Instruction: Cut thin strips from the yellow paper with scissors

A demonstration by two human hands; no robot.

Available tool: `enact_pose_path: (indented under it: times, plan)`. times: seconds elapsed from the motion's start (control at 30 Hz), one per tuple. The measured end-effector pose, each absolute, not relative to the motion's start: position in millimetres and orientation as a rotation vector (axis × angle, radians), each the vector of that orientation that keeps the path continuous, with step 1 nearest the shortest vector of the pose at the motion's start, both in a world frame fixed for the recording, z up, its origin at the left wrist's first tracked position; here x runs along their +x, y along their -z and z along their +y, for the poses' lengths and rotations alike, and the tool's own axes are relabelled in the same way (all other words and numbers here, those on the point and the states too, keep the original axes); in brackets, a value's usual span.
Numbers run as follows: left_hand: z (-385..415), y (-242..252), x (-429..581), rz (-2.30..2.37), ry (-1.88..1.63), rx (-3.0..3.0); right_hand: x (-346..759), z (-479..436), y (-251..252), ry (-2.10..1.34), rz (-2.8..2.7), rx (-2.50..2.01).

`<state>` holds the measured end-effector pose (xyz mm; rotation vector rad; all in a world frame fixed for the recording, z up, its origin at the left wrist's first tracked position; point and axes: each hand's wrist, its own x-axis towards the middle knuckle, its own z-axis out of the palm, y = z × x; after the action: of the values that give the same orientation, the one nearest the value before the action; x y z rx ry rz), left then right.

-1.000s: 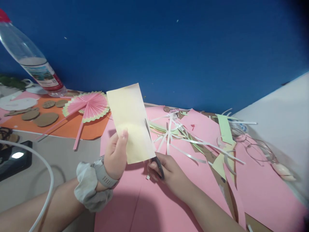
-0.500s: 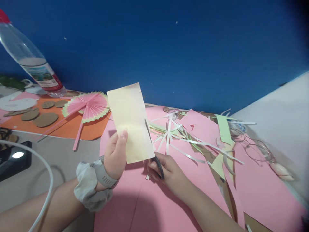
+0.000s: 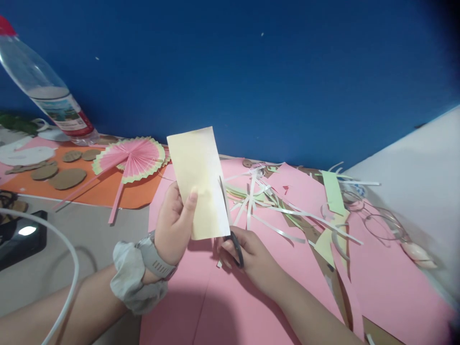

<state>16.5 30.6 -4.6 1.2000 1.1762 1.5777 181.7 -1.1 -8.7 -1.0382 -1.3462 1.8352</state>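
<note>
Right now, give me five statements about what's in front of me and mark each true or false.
The left hand holds the yellow paper. True.
The right hand holds a pen. False: it holds scissors.
The pink fan lies partly on orange paper. True.
The bottle has a blue cap. False: the cap is red.
The white strips lie left of the yellow paper. False: they lie right of it.
</note>
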Motion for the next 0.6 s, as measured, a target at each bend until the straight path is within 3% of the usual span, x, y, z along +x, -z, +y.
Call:
enact_pose_path:
  times: [0.6]
  plan:
    - [22.7, 3.0, 16.7, 1.177, -1.409, 1.361, 183.3, -1.8, 4.7, -1.799, -1.409, -1.002]
